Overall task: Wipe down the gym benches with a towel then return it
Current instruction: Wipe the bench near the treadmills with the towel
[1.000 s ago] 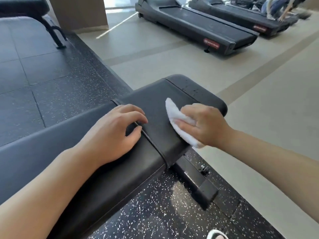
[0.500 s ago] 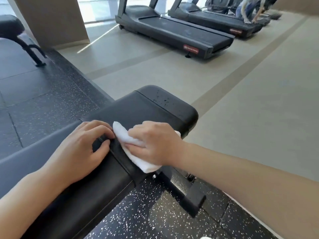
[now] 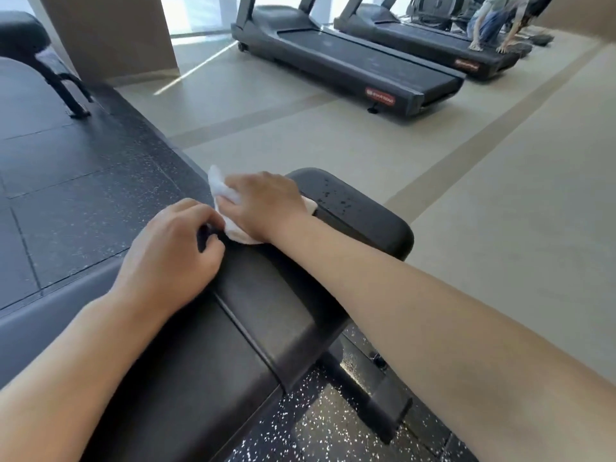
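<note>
A black padded gym bench (image 3: 360, 211) runs from the lower left to the middle of the head view, and water droplets dot its far end. My right hand (image 3: 266, 205) grips a white towel (image 3: 223, 190) and presses it on the far-left part of the end pad. My left hand (image 3: 173, 255) rests on the bench beside it, fingers curled at the seam between the two pads, fingertips touching the towel's edge. Most of the towel is hidden under my right hand.
Black speckled rubber flooring (image 3: 66, 181) lies to the left and under the bench. The bench's black foot (image 3: 376, 398) sticks out below. Two treadmills (image 3: 350, 65) stand on the beige floor beyond, with a person (image 3: 493, 21) crouching at the far right. Another bench (image 3: 30, 48) stands at top left.
My right hand has swept the towel leftward across the end pad, from its right edge to the far-left side beside my left hand. My left hand has stayed at the seam.
</note>
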### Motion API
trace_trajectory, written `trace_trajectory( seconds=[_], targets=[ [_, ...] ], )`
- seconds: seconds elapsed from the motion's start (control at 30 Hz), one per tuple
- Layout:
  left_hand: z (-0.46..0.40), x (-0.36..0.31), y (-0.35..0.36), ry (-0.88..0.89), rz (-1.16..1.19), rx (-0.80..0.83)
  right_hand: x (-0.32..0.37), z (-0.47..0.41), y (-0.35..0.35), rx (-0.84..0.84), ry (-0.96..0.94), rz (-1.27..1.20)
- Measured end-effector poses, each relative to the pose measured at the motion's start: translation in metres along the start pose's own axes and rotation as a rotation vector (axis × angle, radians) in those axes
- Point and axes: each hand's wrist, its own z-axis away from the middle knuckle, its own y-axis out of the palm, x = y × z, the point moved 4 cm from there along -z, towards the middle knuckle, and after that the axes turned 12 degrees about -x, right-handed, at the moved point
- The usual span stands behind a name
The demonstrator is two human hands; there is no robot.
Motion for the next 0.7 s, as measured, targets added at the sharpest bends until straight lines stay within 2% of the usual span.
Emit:
trace_trajectory(
  seconds=[0.13, 0.2, 0.27, 0.37, 0.53, 0.7],
  targets=[
    [0.004, -0.006, -0.001, 0.009, 0.040, -0.011, 0.009, 0.073, -0.034, -0.131, -0.146, -0.173],
    [0.006, -0.010, -0.001, 0.053, 0.063, 0.046, -0.008, 0.118, -0.056, -0.089, -0.186, -0.183],
    [0.008, -0.015, 0.002, 0.084, 0.060, 0.125, -0.041, 0.132, -0.071, -0.007, -0.117, -0.137],
    [0.006, -0.016, 0.003, 0.078, 0.053, 0.178, -0.070, 0.103, -0.070, 0.016, 0.002, -0.028],
    [0.005, -0.006, 0.004, 0.025, 0.013, 0.178, -0.039, 0.017, -0.013, 0.006, 0.091, 0.020],
    [0.013, -0.001, 0.002, 0.039, 0.027, 0.130, -0.002, 0.026, -0.009, -0.087, 0.026, -0.088]
  ],
)
